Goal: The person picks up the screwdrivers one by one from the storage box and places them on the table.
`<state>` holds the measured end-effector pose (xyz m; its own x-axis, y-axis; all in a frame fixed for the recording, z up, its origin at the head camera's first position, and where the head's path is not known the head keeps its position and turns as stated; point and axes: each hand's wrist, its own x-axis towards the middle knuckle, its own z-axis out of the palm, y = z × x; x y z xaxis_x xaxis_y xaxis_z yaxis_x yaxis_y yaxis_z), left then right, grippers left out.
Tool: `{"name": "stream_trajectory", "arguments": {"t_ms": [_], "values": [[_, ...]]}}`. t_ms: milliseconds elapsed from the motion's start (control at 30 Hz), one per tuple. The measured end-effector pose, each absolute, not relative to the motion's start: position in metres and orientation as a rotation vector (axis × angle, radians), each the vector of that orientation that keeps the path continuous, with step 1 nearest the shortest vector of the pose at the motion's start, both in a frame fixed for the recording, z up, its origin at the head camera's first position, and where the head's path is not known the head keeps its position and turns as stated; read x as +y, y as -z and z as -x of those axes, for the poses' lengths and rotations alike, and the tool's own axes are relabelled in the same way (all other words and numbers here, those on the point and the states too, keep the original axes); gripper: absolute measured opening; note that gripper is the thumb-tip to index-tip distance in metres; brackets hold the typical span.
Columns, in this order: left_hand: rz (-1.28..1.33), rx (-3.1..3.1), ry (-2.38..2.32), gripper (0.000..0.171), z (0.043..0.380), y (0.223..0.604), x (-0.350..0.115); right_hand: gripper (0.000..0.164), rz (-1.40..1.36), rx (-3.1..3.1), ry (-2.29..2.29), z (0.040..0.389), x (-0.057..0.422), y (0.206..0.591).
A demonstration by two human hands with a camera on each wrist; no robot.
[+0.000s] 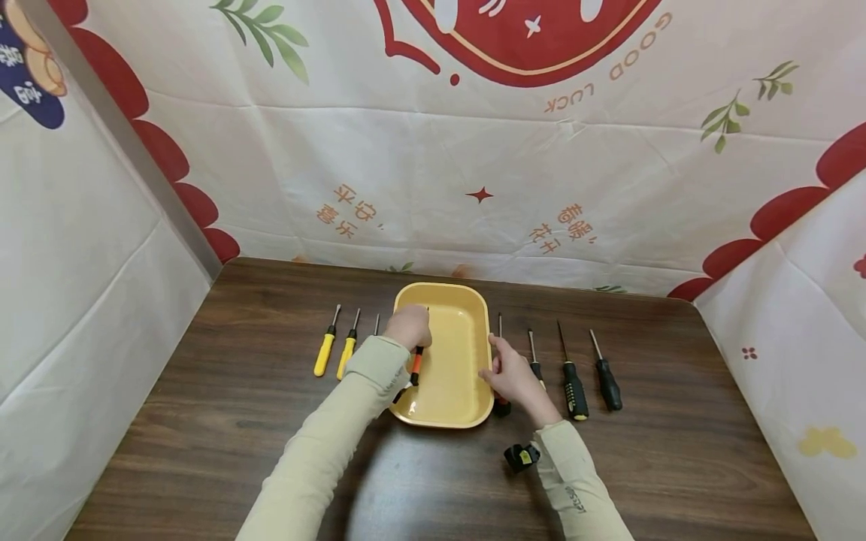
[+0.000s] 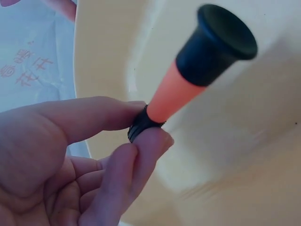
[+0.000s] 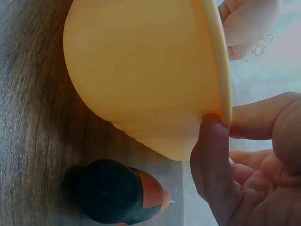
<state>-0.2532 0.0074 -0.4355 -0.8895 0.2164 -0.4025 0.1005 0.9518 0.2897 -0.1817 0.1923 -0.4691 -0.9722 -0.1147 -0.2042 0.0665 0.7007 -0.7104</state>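
Note:
My left hand (image 1: 410, 324) is over the left side of a yellow plastic tray (image 1: 453, 376). Thumb and fingertips pinch the dark ridged neck of a screwdriver (image 2: 174, 96) with an orange and black handle. In the left wrist view its flared black end points up and away from the palm. The shaft is hidden by the hand. On the tray's right side, my right hand (image 1: 510, 370) pinches the rim between thumb and fingers. Right below that hand, a screwdriver with a black and orange handle (image 3: 113, 193) lies on the table beside the tray wall.
Yellow-handled screwdrivers (image 1: 325, 355) lie left of the tray, one partly behind the left sleeve. Several black-handled screwdrivers (image 1: 574, 394) lie to the right. A small black block with a yellow label (image 1: 521, 457) sits by the right cuff. A printed cloth (image 1: 433, 180) hangs behind the table.

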Motion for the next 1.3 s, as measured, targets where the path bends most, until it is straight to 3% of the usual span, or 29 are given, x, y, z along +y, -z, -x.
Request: {"name": "stream_trajectory", "arguments": {"t_ms": [267,800,1300], "values": [[-0.252,2.696,-0.418,0.032,0.252,0.427,-0.001,0.064,0.042,2.680,1.136,0.182,0.192,0.469],[-0.236,2.756,-0.471,0.014,0.250,0.414,-0.025,0.064,0.040,2.682,1.139,0.182,0.192,0.470],[-0.161,2.824,-0.556,0.032,0.249,0.397,-0.071,0.064,0.056,2.688,1.134,0.182,0.191,0.469]]}}
